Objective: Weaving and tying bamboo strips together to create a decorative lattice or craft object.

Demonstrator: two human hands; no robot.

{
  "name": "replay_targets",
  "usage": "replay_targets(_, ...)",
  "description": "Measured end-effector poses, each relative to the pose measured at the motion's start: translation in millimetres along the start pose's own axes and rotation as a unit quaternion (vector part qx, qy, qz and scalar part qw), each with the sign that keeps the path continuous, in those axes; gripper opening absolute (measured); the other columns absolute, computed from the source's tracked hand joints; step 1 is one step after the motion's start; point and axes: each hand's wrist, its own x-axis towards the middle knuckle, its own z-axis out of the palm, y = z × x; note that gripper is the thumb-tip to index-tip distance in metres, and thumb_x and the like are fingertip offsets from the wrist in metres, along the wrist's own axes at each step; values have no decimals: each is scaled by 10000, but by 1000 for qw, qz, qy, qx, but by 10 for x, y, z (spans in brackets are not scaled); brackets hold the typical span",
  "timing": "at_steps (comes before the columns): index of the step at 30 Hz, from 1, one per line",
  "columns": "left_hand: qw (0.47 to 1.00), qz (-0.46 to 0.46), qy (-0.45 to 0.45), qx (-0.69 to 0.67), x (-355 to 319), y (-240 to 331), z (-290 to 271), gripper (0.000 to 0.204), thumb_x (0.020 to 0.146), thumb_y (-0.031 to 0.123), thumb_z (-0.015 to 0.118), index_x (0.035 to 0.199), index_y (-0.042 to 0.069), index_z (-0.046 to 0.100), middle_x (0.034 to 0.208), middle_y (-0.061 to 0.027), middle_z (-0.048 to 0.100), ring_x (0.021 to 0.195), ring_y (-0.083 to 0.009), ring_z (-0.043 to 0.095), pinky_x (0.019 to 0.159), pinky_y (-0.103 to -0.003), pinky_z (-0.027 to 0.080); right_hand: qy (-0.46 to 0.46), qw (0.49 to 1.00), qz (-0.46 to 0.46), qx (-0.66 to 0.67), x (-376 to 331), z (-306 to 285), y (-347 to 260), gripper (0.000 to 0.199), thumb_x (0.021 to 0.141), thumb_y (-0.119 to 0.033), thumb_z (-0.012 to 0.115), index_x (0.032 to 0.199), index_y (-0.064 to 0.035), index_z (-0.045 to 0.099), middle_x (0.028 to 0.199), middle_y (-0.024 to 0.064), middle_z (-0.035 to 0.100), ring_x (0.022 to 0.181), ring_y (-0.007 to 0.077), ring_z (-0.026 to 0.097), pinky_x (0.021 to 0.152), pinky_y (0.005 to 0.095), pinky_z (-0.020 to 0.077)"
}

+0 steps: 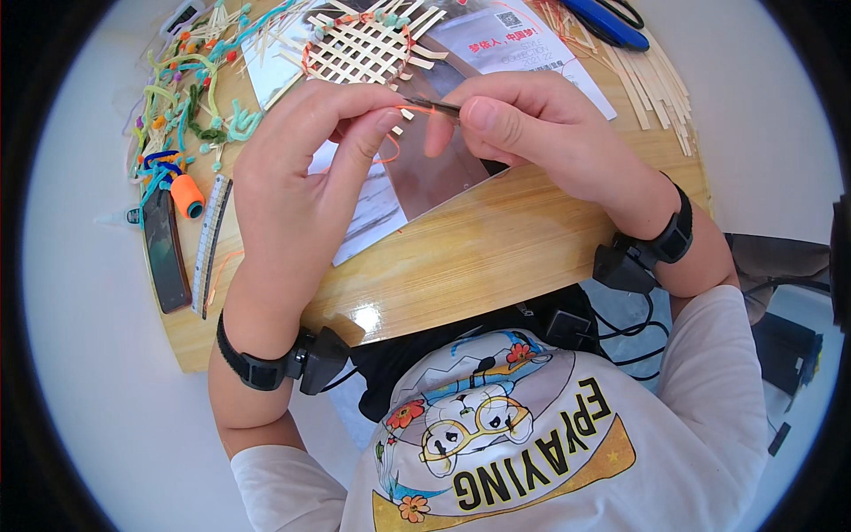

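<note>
My left hand (297,168) pinches an orange thread (391,157) between thumb and forefinger, above a printed sheet. Facing it, my right hand (545,129) grips a slim dark metal tool (432,105) with a pointed end. The tool's tip meets the thread close to my left fingertips; most of its body is hidden in the right hand, so its exact kind is unclear. Just beyond both hands lies a round lattice woven from pale flat strips (359,55), its edge bound with orange thread and pale green bits.
Colourful fuzzy stems and beads (199,89) crowd the left side. Nearer lie an orange thread spool (187,196), a ruler (211,244) and a dark phone (166,248). Loose pale strips (651,84) and blue-handled scissors (610,25) sit at the far right, beside the printed sheet (368,226).
</note>
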Motion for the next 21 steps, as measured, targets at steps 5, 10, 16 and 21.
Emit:
replay_targets(5,1000,8,2,6,-3,-4,-4,98,839,-15,668,934,5,683,795,-65,632,675,-133,626,624,-239,475,5,1000,-7,-14,3,-5,-12,323,998,-318,515,949,-69,716,757,-65,586,667,29,413,579,213,351)
replay_targets(10,1000,-11,-2,5,-11,-10,-16,94,847,6,671,940,2,686,799,-62,637,683,-130,601,638,-237,472,82,996,38,-3,19,-23,-75,285,984,-257,522,977,-39,706,833,-27,655,778,31,500,654,215,414)
replay_targets(16,989,-118,31,-90,-37,-33,9,121,882,85,678,966,0,696,828,-32,665,726,-88,581,686,-218,459,254,906,-8,-339,148,-531,10,291,941,-199,593,1161,-10,580,1038,112,612,835,144,554,746,249,453)
replay_targets(21,967,-190,46,-163,-5,-4,-10,156,908,119,662,998,-6,690,829,-14,662,744,-73,578,706,-206,455,224,807,177,-517,134,-733,-139,292,928,-107,563,1191,13,604,1064,199,621,1027,282,603,855,343,480)
